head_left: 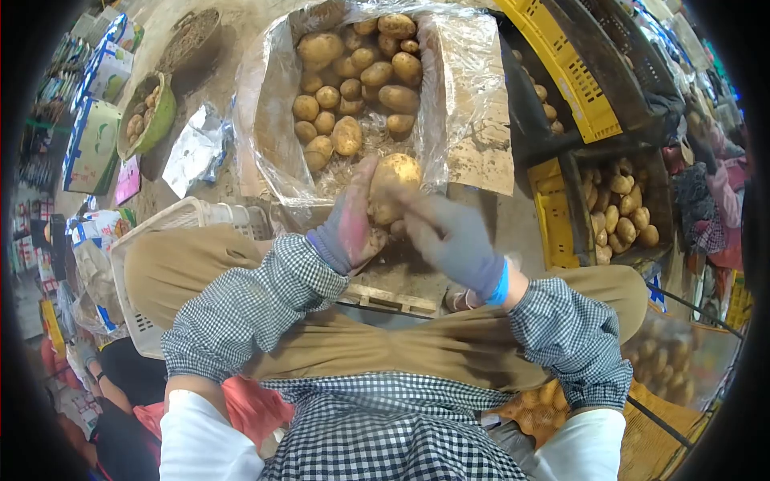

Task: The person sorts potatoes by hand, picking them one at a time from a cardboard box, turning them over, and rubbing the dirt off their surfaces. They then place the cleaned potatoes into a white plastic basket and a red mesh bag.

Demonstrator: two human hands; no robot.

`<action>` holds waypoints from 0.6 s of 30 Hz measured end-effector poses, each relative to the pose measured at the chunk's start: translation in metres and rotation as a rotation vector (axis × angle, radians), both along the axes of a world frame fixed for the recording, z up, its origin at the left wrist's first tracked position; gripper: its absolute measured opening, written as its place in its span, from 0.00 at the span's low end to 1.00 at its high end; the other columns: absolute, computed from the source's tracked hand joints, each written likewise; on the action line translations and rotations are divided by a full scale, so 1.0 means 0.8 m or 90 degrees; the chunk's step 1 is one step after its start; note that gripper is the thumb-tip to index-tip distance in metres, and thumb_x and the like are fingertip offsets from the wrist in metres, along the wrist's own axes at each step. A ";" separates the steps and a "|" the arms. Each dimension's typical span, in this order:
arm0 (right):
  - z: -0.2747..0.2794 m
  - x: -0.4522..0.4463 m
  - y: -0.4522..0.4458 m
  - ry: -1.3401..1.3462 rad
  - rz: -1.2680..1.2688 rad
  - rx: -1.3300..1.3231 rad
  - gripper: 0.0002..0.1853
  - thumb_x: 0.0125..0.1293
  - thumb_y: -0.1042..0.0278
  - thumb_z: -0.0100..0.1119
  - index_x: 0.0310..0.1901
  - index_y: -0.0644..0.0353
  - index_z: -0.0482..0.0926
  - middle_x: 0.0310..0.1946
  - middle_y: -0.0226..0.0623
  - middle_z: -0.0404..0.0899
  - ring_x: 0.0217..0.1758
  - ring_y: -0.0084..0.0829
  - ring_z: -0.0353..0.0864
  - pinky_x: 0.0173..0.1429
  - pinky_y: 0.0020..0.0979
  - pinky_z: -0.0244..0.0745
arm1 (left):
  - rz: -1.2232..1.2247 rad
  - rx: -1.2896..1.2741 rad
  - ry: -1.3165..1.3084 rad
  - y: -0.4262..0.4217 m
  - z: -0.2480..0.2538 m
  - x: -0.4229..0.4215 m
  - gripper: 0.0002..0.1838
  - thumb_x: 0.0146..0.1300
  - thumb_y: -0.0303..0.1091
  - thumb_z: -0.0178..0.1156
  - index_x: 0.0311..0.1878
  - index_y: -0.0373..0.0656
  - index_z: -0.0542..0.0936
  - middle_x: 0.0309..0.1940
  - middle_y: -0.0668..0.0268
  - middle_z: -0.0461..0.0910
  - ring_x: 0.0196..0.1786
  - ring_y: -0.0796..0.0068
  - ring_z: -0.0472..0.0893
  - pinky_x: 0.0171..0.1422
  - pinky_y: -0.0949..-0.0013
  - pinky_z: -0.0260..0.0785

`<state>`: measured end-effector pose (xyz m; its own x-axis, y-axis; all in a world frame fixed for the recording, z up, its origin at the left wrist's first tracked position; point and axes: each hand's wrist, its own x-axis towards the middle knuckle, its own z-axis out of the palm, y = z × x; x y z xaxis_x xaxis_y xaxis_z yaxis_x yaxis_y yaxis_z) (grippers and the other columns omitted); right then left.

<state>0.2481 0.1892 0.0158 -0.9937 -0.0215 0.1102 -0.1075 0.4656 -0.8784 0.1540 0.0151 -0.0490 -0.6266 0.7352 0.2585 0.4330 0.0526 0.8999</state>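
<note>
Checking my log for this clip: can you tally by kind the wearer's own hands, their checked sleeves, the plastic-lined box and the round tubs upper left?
Hands, left hand and right hand: 2
Checked sleeves, left sleeve and right sleeve: 2
Plastic-lined box: 1
Round tubs, green tub and brown tub: 2
Total: 7

Blurred right hand (459, 240), potato (399, 170) partly hidden

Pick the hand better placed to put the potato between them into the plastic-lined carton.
Probably the left hand: it flanks the potato and reaches nearer the plastic-lined carton; the right hand is blurred and farther back.
</note>
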 end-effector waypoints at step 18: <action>0.014 -0.003 0.004 -0.035 -0.067 -0.073 0.18 0.65 0.73 0.53 0.57 0.60 0.78 0.42 0.46 0.84 0.35 0.34 0.85 0.43 0.31 0.78 | -0.048 -0.090 0.180 -0.008 0.032 -0.002 0.46 0.55 0.29 0.66 0.71 0.29 0.50 0.67 0.41 0.58 0.71 0.48 0.61 0.75 0.55 0.51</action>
